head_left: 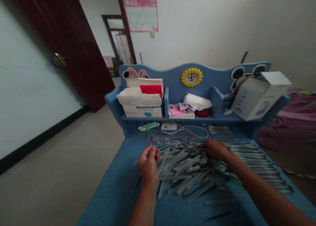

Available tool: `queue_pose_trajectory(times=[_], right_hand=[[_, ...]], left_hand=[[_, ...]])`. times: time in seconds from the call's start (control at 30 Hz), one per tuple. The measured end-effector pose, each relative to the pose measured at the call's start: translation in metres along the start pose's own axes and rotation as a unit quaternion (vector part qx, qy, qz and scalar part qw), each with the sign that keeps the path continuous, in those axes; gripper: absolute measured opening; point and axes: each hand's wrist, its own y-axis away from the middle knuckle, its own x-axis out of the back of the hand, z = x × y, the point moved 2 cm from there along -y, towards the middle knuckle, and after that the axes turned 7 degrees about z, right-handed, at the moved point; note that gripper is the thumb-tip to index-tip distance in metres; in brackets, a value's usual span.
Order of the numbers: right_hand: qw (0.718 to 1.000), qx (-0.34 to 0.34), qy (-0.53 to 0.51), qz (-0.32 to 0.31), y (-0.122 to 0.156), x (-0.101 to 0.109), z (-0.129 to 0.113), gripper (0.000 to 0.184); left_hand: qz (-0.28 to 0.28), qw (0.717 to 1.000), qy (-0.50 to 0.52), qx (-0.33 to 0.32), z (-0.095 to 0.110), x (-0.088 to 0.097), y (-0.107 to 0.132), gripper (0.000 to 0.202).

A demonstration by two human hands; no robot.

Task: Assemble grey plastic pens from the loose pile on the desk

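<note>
A loose heap of slim translucent grey tubes [185, 166], which look like pen barrels, covers the middle of the blue desk [111, 189]. My left hand [148, 163] is at the heap's left edge, thumb and fingers pinched together; what lies between them, if anything, is too small to make out. At the far right side of the heap, my right hand [216, 149] reaches down with its fingers closed among the pieces, and its fingertips are partly hidden. Beside my right forearm, a neat row of similar tubes [259, 165] lies side by side.
Behind the heap are a white cable [182, 130] and a small bundle of tubes [220, 129]. The shelf carries a mask box [143, 111], papers [181, 113] and a white carton [254, 97]. A yellow flower clock [191, 77] is on the backboard.
</note>
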Motion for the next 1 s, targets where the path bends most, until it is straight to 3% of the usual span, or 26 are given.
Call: queue_pose_trajectory(times=[0.13, 0.47, 0.7, 1.0], right_hand=[[1.000, 0.013, -0.013, -0.003, -0.004, 0.003, 0.004, 0.031], [0.999, 0.051, 0.010, -0.009, -0.024, 0.006, 0.003, 0.026], [0.998, 0.066, 0.014, -0.012, -0.024, 0.007, 0.011, 0.025], [0.996, 0.065, -0.056, -0.006, -0.024, 0.003, 0.014, 0.022]], left_hand=[[-0.008, 1.000, -0.003, 0.000, 0.000, -0.001, 0.000, 0.030], [-0.016, 1.000, -0.011, 0.021, 0.001, -0.003, 0.001, 0.026], [-0.029, 0.999, -0.005, 0.038, 0.000, -0.004, 0.003, 0.024], [-0.061, 0.997, -0.009, 0.044, 0.002, -0.006, 0.010, 0.024]])
